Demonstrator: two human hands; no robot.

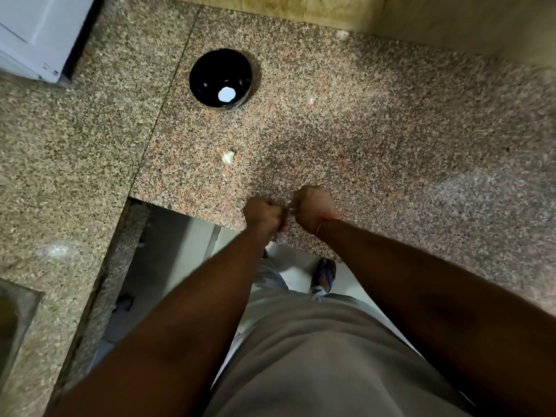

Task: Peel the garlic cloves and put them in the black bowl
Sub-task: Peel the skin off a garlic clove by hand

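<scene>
— Garlic clove (pixel 289 209), is that what sits between the two fists?

— I judge so. A small pale bit shows just where the left hand (pixel 264 213) and the right hand (pixel 313 207) meet, over the near edge of the granite counter (pixel 376 139). Both hands have their fingers curled tight, pinching at it from either side, which fits pulling skin off. How much skin is left I cannot tell; it is mostly hidden.

— Why so close to the edge?

— Probably just where the arms fall comfortably while standing.

— And the black bowl (pixel 210 70)?

— Farther back on the counter, well apart from the hands. A white round spot shows inside it, likely a reflection; no cloves that I can make out.

— Anything in between?

— A pale scrap (pixel 227 157), peel or another clove, lies on the granite between hands and bowl, slightly left. It blocks nothing. A red thread (pixel 326 221) circles the right wrist.
</scene>
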